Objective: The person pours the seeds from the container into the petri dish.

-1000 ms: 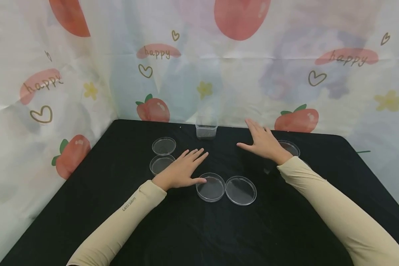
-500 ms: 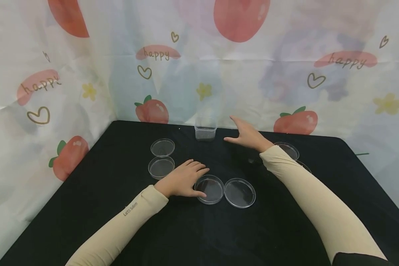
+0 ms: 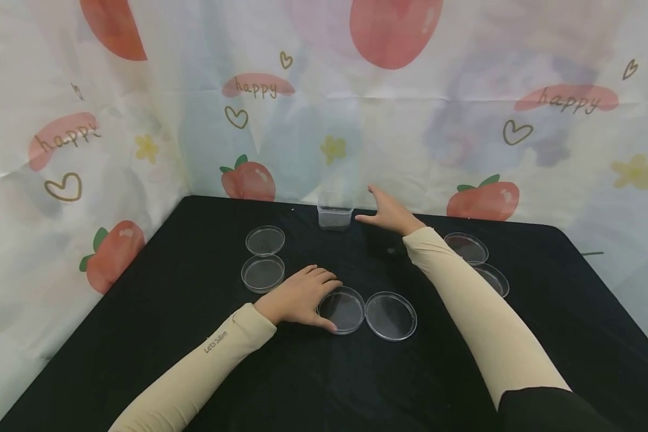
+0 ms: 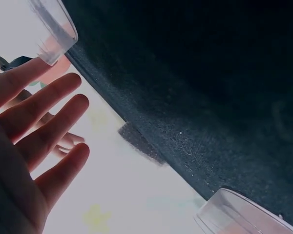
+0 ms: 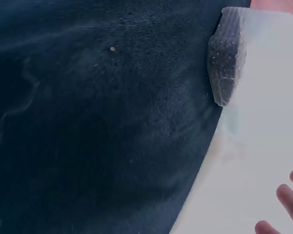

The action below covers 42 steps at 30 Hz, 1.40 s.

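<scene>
My left hand (image 3: 301, 298) lies around the left side of a clear petri dish (image 3: 342, 312), thumb at the near rim and fingers at the far rim. In the left wrist view, its fingers (image 4: 61, 92) are fairly straight, and one fingertip meets the petri dish (image 4: 58, 31). To the right, a second round clear dish (image 3: 391, 318) stands against the first. My right hand (image 3: 393, 215) reaches over the back of the table, thumb and fingers spread, just right of a clear plastic box (image 3: 335, 217) with dark grainy contents. In the right wrist view, the box (image 5: 225, 58) is apart from the fingertips (image 5: 285, 195).
Two more dishes, a far one (image 3: 265, 241) and a near one (image 3: 263, 274), are on the left. Another pair, a far dish (image 3: 466, 247) and a partly hidden dish (image 3: 494, 280), lies by the right forearm. A patterned curtain (image 3: 399, 132) hangs behind the black tablecloth (image 3: 324, 384).
My right hand has moved left toward the plastic box, uncovering the right-hand dishes. My left hand has come down and nearer to the middle petri dish's rim.
</scene>
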{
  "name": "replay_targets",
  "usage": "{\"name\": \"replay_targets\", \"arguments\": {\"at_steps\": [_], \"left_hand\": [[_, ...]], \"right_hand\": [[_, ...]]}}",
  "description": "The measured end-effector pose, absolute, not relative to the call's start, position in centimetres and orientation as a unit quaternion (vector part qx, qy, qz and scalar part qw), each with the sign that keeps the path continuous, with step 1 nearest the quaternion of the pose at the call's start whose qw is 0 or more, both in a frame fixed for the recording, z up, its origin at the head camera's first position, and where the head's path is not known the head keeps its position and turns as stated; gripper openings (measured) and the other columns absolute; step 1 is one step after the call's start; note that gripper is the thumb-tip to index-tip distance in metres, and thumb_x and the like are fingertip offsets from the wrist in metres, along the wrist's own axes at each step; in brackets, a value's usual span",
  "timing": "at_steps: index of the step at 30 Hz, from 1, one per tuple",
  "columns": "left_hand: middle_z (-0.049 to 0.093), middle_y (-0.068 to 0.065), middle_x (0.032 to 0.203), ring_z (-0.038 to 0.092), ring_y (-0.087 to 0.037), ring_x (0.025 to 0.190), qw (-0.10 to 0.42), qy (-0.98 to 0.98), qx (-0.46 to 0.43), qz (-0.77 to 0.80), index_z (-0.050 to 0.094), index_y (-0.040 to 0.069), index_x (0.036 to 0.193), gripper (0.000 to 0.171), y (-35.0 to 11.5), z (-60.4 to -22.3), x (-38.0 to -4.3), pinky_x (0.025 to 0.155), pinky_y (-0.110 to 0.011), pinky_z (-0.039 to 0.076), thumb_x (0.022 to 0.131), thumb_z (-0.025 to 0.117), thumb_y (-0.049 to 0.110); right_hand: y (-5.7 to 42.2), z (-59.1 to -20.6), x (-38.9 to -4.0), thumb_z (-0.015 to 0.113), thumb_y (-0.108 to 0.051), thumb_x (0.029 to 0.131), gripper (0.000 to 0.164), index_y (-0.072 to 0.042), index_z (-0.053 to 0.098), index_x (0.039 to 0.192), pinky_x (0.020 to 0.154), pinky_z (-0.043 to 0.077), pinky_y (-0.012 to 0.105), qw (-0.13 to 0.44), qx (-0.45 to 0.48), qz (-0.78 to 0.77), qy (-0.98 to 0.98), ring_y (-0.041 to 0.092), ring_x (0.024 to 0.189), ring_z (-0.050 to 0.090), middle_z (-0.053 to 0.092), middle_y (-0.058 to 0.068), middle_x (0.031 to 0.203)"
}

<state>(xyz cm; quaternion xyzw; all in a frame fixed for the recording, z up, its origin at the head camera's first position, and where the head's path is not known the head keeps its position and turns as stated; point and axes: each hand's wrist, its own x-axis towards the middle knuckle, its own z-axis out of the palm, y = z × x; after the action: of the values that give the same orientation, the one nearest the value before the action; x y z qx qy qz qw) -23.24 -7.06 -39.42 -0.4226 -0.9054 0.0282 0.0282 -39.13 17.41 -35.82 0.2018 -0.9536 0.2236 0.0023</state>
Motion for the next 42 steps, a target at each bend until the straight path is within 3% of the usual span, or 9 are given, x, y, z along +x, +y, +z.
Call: {"name": "replay_targets", "arguments": {"at_steps": [16, 26, 42], "left_hand": [[0.054, -0.001, 0.131, 0.048, -0.017, 0.126, 0.021, -0.908, -0.419, 0.011, 0.049, 0.017, 0.135, 0.086, -7.2, -39.5, -23.4, 0.113, -0.039, 0.031, 0.072, 0.059, 0.074], [0.054, -0.001, 0.131, 0.048, -0.017, 0.125, 0.020, -0.907, -0.421, 0.008, 0.049, 0.018, 0.135, 0.086, -7.2, -39.7, -23.4, 0.112, -0.039, 0.032, 0.072, 0.058, 0.074], [0.054, 0.000, 0.131, 0.048, -0.016, 0.125, 0.020, -0.908, -0.419, 0.011, 0.048, 0.018, 0.136, 0.086, -7.2, -40.0, -23.4, 0.112, -0.038, 0.032, 0.072, 0.058, 0.075]], "right_hand": [[16.1, -38.1, -41.1, 0.070, -0.037, 0.083, 0.099, 0.000, 0.007, 0.150, 0.109, 0.030, 0.055, -0.004, 0.167, 0.303, -0.938, 0.039, 0.139, 0.027, 0.023, 0.023, 0.153], [14.5, -38.9, -42.4, 0.071, -0.039, 0.081, 0.105, -0.004, 0.001, 0.151, 0.111, 0.028, 0.054, -0.046, 0.170, 0.334, -0.926, 0.035, 0.143, 0.022, 0.017, 0.020, 0.156], [14.0, -38.8, -42.6, 0.072, -0.030, 0.082, 0.093, 0.000, 0.014, 0.148, 0.108, 0.034, 0.053, -0.052, 0.186, 0.341, -0.920, 0.037, 0.140, 0.027, 0.025, 0.022, 0.151]]}}
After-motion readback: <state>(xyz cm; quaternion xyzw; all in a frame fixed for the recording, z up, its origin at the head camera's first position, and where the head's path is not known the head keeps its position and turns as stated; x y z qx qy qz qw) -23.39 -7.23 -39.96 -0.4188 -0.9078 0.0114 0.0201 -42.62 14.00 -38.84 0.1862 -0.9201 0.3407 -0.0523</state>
